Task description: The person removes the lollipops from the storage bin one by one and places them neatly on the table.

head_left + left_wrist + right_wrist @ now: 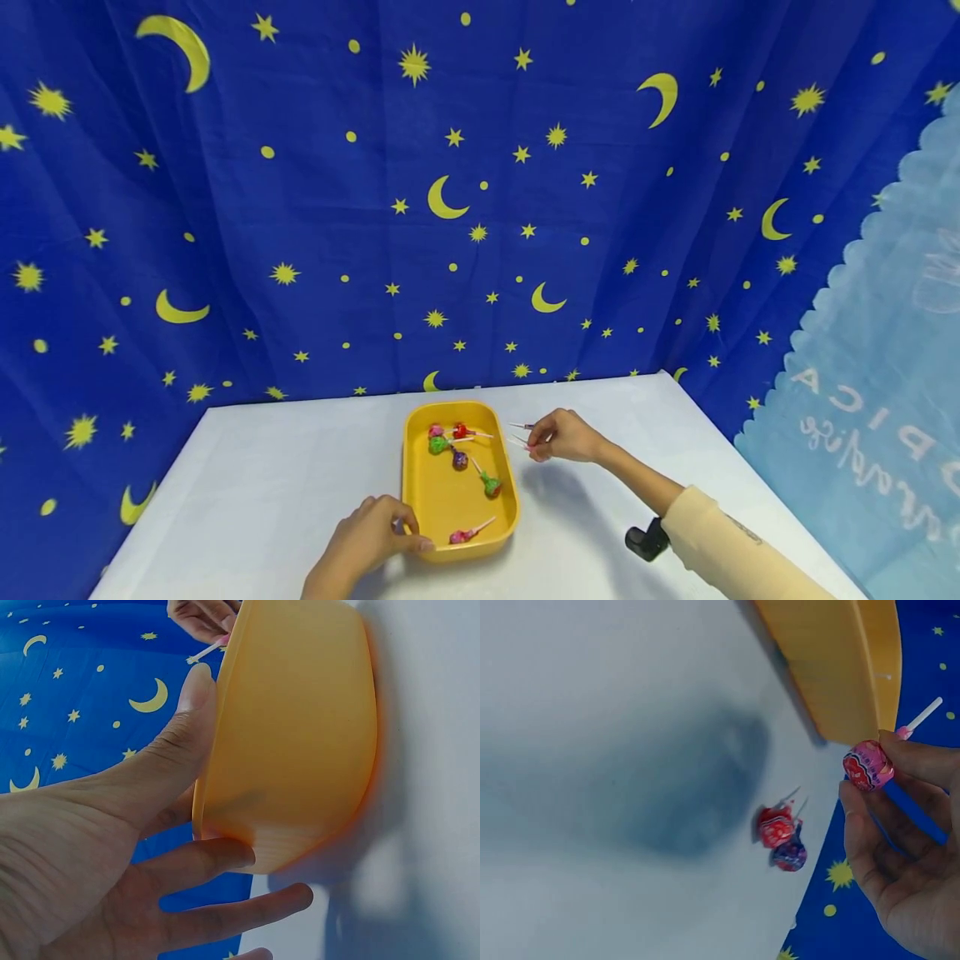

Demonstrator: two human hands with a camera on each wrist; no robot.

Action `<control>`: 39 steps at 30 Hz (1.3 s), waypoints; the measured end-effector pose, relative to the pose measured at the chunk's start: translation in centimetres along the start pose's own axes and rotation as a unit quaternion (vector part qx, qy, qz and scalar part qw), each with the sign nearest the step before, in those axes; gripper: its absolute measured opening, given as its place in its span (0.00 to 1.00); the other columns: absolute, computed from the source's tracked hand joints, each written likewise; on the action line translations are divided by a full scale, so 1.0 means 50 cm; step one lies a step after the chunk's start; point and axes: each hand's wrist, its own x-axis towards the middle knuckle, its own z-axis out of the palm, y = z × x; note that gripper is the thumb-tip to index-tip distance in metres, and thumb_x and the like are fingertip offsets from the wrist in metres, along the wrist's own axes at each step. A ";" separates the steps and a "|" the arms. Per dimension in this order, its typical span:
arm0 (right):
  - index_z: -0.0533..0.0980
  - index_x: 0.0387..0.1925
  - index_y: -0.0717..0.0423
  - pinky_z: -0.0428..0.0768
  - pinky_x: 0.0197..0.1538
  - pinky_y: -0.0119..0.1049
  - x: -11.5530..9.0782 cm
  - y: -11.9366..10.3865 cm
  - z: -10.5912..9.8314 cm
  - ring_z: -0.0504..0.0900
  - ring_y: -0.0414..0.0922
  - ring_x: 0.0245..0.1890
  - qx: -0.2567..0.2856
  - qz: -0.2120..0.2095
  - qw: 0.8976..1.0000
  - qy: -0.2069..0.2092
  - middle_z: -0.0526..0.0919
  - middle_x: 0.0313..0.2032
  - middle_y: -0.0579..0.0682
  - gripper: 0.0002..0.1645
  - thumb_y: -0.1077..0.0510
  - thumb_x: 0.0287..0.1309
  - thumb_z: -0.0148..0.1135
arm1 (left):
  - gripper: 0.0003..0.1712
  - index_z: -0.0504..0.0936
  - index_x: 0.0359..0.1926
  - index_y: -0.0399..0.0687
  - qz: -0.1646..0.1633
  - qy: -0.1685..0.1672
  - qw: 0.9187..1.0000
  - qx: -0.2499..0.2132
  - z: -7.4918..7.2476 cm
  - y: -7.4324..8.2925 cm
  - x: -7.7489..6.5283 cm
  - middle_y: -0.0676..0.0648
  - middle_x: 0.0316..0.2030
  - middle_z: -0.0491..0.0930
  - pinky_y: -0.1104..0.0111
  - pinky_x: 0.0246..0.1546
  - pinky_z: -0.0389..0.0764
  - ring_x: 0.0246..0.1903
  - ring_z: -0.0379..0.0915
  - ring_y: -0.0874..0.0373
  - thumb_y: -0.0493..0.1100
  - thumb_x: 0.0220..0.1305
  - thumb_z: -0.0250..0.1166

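A yellow plastic tray (442,512) holds several wrapped lollipops, among them a pink one (461,536) close to its near end, a green one (491,485) and a purple one (460,460). My left hand (370,533) grips the tray's rim at the near left corner, thumb on the rim and other fingers spread along the outer wall. Off the tray's right side, my right hand (566,436) pinches a pink lollipop (868,766) by its candy head between thumb and forefinger, raised above the table. Its white stick points away from the palm.
A red lollipop (775,826) and a purple lollipop (790,856) lie together on the white table (300,467), just right of the tray. A black object (647,540) shows by the right sleeve. Blue star-patterned cloth (337,208) hangs behind the table.
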 end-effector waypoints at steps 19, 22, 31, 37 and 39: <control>0.83 0.25 0.58 0.76 0.32 0.26 -0.022 0.038 0.029 0.78 0.34 0.23 -0.085 0.002 0.996 0.005 0.85 0.23 0.46 0.05 0.66 0.44 0.74 | 0.16 0.85 0.25 0.57 -0.001 -0.001 1.000 0.008 -0.001 0.003 -0.001 0.54 0.26 0.75 0.62 0.30 0.68 0.30 0.66 0.57 0.61 0.44 0.76; 0.83 0.24 0.58 0.76 0.31 0.26 -0.022 0.039 0.033 0.76 0.33 0.22 -0.088 0.010 0.996 0.009 0.85 0.22 0.46 0.05 0.66 0.45 0.73 | 0.16 0.86 0.26 0.57 -0.005 -0.003 1.000 0.007 -0.003 0.005 0.000 0.54 0.26 0.75 0.62 0.31 0.68 0.30 0.67 0.57 0.60 0.44 0.76; 0.82 0.23 0.59 0.75 0.28 0.29 -0.020 0.048 0.040 0.75 0.35 0.19 -0.083 0.054 0.995 0.025 0.84 0.20 0.47 0.06 0.66 0.44 0.75 | 0.16 0.85 0.25 0.57 0.002 -0.002 1.000 0.008 -0.002 0.003 0.001 0.54 0.26 0.74 0.62 0.30 0.67 0.30 0.66 0.56 0.61 0.44 0.76; 0.82 0.21 0.57 0.73 0.30 0.31 -0.016 0.056 0.048 0.74 0.35 0.18 -0.101 0.069 0.992 0.034 0.83 0.18 0.45 0.07 0.65 0.44 0.76 | 0.16 0.85 0.25 0.57 0.004 -0.002 1.000 0.003 -0.002 0.002 0.000 0.54 0.26 0.74 0.62 0.30 0.67 0.30 0.66 0.56 0.61 0.44 0.76; 0.82 0.21 0.57 0.72 0.26 0.29 -0.015 0.058 0.050 0.73 0.35 0.18 -0.098 0.072 0.992 0.034 0.83 0.18 0.45 0.07 0.65 0.43 0.76 | 0.16 0.85 0.25 0.57 0.002 -0.002 1.000 0.002 -0.002 0.003 0.000 0.54 0.26 0.74 0.62 0.30 0.67 0.30 0.66 0.56 0.61 0.43 0.76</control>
